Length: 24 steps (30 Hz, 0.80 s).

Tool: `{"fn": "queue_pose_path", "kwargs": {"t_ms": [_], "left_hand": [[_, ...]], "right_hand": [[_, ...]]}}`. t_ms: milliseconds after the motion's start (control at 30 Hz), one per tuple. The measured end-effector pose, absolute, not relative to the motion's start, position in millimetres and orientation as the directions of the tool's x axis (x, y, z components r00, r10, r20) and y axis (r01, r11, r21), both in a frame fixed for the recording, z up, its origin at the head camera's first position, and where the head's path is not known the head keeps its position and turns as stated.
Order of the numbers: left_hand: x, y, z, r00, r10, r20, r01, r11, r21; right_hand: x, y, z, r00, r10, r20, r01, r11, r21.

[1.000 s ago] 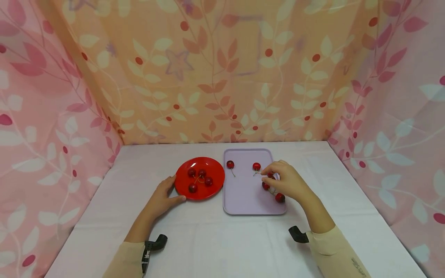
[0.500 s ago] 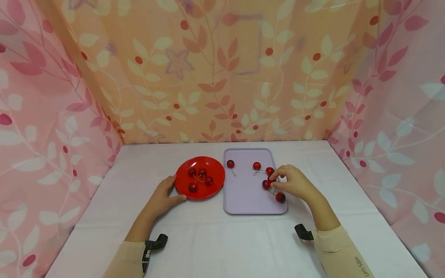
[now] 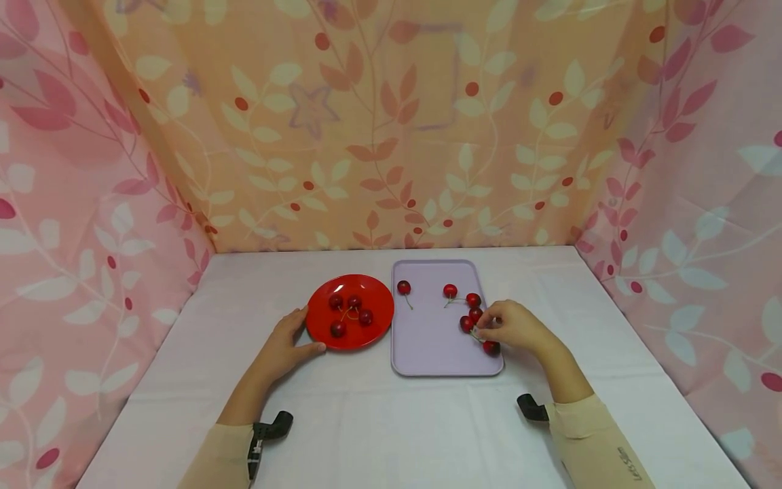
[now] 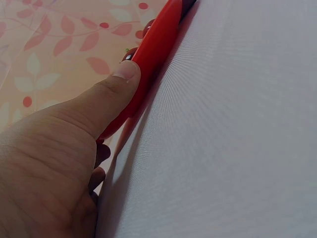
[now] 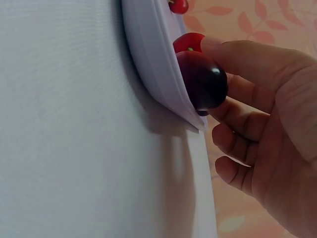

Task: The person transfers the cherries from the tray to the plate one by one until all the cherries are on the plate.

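Note:
A round red plate (image 3: 381, 326) carries several dark red cherries (image 3: 338, 329) with joined stems. My left hand (image 3: 284, 350) holds its left edge, the thumb (image 4: 106, 99) lying on the rim in the left wrist view. To its right is a pale purple tray (image 3: 421, 360) with several cherries (image 3: 467, 324), mostly along its right side. At that side my right hand (image 3: 516, 329) brings thumb and forefinger together on a cherry stem. In the right wrist view, a dark cherry (image 5: 203, 82) partly covers those fingertips, and a redder cherry (image 5: 187, 42) shows behind.
A white cloth (image 3: 379, 435) covers the table. Lone cherries lie at the tray's upper left (image 3: 404, 288) and upper middle (image 3: 450, 291). Patterned curtains (image 3: 391, 136) hang behind and on both sides. Black wrist mounts (image 3: 533, 407) stick out from both sleeves.
My right hand has moved down along the tray's right side, from the upper cherries to the stem among the lower ones. The left hand stays at the plate.

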State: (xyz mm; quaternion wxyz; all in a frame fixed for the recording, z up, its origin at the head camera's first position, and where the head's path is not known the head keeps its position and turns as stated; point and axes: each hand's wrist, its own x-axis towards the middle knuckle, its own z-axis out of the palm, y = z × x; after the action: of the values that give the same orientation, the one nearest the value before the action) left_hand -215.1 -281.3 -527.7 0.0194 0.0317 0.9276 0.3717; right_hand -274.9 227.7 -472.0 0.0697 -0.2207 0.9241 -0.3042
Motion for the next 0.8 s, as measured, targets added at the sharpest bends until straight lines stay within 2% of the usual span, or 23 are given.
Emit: {"fn": "queue_pose_path", "kwargs": {"t_ms": [400,667,800], "left_hand": [[-213.8,-280.4,-527.0,-0.997,0.074,-0.010,0.046,0.716,0.696],[-214.0,-280.9,-528.4,-0.997,0.079,0.000,0.056,0.714,0.698],[-214.2,-281.5,-527.8,-0.997,0.075,-0.002,0.053,0.721,0.691]], "right_hand": [[-273.4,224.1,-476.4,-0.869,-0.494,0.007,-0.401,0.698,-0.593],[-272.7,224.4,-479.4,-0.876,-0.482,-0.009,-0.375,0.692,-0.617],[-272.8,224.6,-479.1,-0.892,-0.450,-0.052,-0.310,0.690,-0.653]]}}
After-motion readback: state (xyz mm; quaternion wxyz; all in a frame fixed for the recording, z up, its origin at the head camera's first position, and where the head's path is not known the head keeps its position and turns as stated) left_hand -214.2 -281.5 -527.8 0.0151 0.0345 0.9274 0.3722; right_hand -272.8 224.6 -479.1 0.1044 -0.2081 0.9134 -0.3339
